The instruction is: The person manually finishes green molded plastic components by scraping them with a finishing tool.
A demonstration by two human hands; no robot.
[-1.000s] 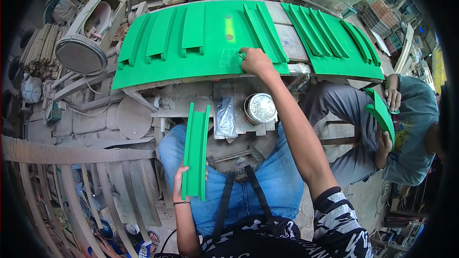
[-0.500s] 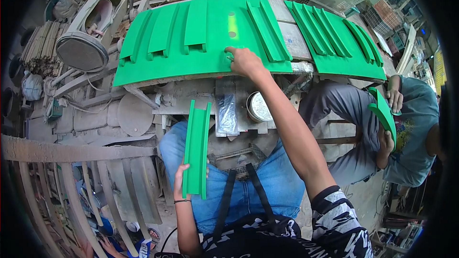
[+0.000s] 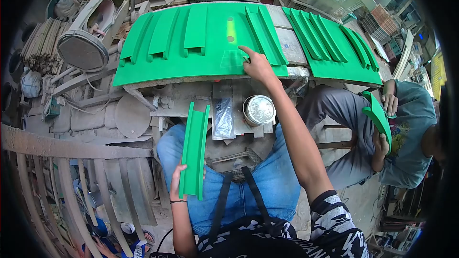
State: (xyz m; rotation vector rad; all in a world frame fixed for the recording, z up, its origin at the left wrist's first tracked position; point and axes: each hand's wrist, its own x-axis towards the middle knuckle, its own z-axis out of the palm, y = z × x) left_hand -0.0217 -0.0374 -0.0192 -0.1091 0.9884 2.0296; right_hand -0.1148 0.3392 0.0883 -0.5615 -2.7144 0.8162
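My left hand (image 3: pixel 178 181) is closed round the lower end of a long green U-shaped channel piece (image 3: pixel 193 150), held nearly upright over my left thigh. Its hollow side faces me. Over the near edge of a green sheet (image 3: pixel 162 72) on the bench, my right hand (image 3: pixel 259 66) has its index finger stretched out and its thumb apart; I see nothing held in it. Faint pale lines mark the sheet just left of that hand. A yellow-green stripe (image 3: pixel 231 31) with dark round spots lies beyond the fingertip. Another green channel piece (image 3: pixel 265 36) rests right of it.
More green pieces (image 3: pixel 195 26) stand on the sheet's left; several lie on a second green sheet (image 3: pixel 334 69). A round tin (image 3: pixel 259 110) and a plastic packet (image 3: pixel 224 118) sit below the bench. At right, another person (image 3: pixel 411 129) holds a curved green piece. A slatted rail (image 3: pixel 81 144) runs left.
My right hand has moved right and slightly toward me, uncovering the faint lines on the sheet. The view has shifted slightly. My left hand keeps holding the channel piece.
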